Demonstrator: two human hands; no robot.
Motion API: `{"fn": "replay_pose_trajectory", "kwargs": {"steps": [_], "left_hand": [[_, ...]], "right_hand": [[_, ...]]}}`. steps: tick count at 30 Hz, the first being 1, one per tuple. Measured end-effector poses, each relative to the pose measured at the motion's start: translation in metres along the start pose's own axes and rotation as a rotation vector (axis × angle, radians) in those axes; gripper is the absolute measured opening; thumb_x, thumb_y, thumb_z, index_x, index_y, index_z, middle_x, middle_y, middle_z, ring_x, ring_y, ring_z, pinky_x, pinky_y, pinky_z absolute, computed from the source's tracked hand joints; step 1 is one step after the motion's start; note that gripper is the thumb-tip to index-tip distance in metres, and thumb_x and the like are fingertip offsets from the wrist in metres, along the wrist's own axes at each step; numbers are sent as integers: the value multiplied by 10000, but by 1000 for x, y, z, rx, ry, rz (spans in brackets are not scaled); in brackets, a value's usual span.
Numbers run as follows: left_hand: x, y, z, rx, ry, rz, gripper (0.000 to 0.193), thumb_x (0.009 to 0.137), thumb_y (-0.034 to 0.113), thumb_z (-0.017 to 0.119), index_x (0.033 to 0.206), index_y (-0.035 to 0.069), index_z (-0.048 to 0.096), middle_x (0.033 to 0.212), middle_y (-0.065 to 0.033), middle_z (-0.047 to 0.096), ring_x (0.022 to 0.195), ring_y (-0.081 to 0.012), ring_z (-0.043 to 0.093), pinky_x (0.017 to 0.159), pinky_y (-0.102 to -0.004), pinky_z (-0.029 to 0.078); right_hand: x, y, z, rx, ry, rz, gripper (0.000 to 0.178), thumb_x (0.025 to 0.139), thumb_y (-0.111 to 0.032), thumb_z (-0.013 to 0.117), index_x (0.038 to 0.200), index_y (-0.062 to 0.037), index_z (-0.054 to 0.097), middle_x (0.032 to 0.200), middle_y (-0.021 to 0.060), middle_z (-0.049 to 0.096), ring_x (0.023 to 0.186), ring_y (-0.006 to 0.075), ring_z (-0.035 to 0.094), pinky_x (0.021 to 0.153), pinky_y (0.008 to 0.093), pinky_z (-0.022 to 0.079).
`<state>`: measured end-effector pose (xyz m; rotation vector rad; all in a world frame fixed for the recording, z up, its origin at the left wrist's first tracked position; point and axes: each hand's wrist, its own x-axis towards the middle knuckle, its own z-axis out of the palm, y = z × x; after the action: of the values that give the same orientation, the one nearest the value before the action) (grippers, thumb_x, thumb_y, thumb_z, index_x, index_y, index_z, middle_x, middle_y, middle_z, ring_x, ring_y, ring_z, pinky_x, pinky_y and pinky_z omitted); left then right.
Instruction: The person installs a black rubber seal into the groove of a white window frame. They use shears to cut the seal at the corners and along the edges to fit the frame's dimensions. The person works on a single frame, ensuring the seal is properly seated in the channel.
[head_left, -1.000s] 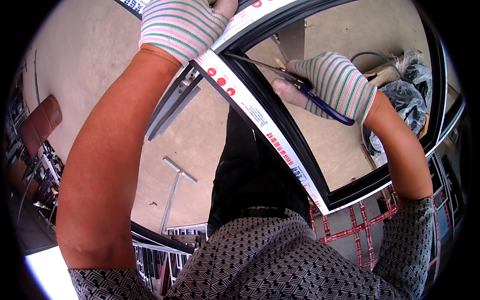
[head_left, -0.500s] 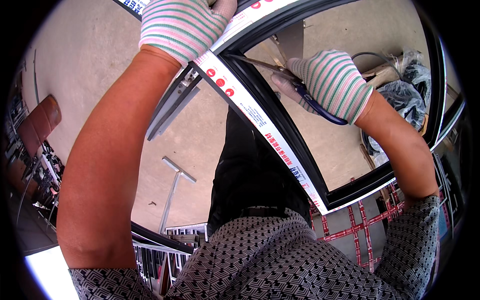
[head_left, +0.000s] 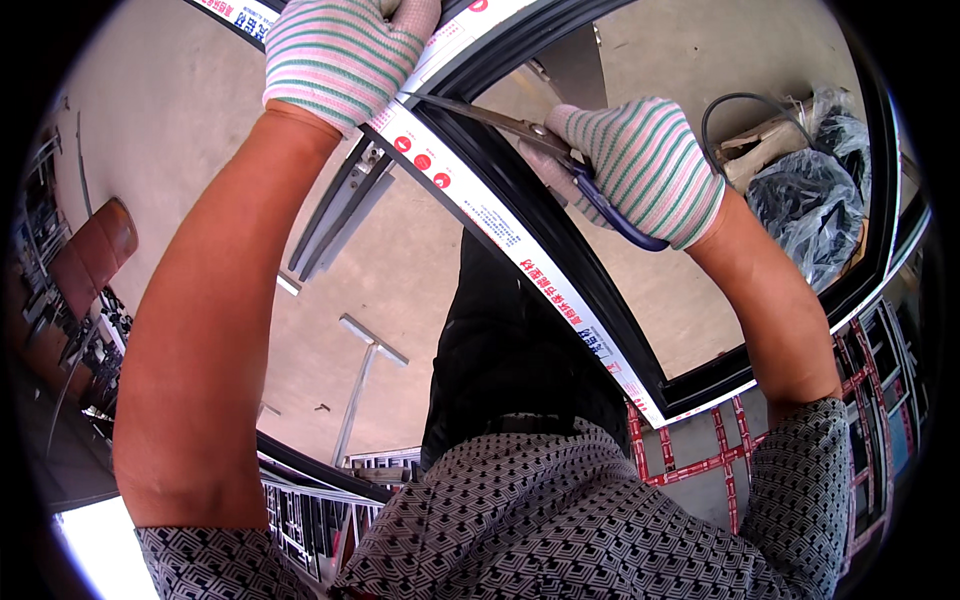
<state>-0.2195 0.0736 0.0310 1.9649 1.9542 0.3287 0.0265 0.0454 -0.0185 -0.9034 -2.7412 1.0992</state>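
My right hand point(head_left: 645, 170), in a white, pink and green striped knit glove, grips scissors point(head_left: 500, 120) with dark blue handles. Their blades point left, tips at the inner corner of a window frame point(head_left: 525, 255). That frame is black along its inner side and covered with white printed protective film. My left hand point(head_left: 340, 65), in a matching glove, is closed at the frame's bar just left of the blade tips. Its fingertips are cut off by the upper picture edge, so what they hold cannot be made out.
Crumpled clear plastic wrap point(head_left: 810, 215) lies on the floor at right, beside a dark cable. A T-shaped metal piece point(head_left: 372, 342) lies below my left forearm. A brown panel point(head_left: 95, 250) stands far left. Red-and-white wrapped bars point(head_left: 700, 465) form a grid at lower right.
Both hands and the scissors have shifted slightly left in the picture, and the scissor tips now sit closer to my left hand. The frame has shifted slightly too.
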Motion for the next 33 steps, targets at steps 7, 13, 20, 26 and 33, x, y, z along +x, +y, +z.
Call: {"fn": "replay_pose_trajectory", "kwargs": {"steps": [7, 13, 20, 26, 33], "left_hand": [[-5, -4, -1, -7, 33, 34, 402, 966, 178, 624, 612, -11, 646, 552, -243, 519, 424, -343, 558, 471, -415, 433], [-5, -3, -2, -46, 25, 37, 387, 965, 175, 620, 626, -8, 653, 562, -242, 524, 436, -337, 573, 484, -409, 447], [-4, -4, -2, -69, 18, 46, 380, 964, 179, 613, 635, -4, 659, 571, -243, 534, 448, -347, 580, 491, -407, 456], [-4, -4, -3, -21, -11, 6, 365, 965, 184, 618, 652, 5, 673, 590, -246, 553, 475, -365, 604, 497, -418, 462], [-5, -5, -3, -18, 43, 70, 362, 964, 183, 629, 650, 9, 674, 595, -242, 565, 492, -381, 611, 501, -427, 460]], "right_hand": [[-12, 8, 6, -62, 19, 76, 245, 988, -274, 700, 937, -36, 726, 694, 145, 720, 605, 278, 736, 569, 326, 586], [-8, 10, 21, -29, -24, 91, 261, 979, -300, 703, 946, -43, 731, 686, 155, 712, 593, 283, 725, 554, 341, 576], [7, -5, 16, -110, -70, 109, 304, 1010, -325, 648, 1016, -33, 731, 703, 183, 707, 631, 306, 734, 556, 352, 565], [-23, -15, 25, 412, 244, 430, 197, 1000, -190, 687, 950, -5, 732, 752, 190, 718, 680, 309, 747, 589, 351, 567], [-27, -29, 33, 220, 149, 241, 291, 975, -283, 706, 867, -13, 722, 703, 215, 683, 649, 377, 711, 583, 400, 569]]}}
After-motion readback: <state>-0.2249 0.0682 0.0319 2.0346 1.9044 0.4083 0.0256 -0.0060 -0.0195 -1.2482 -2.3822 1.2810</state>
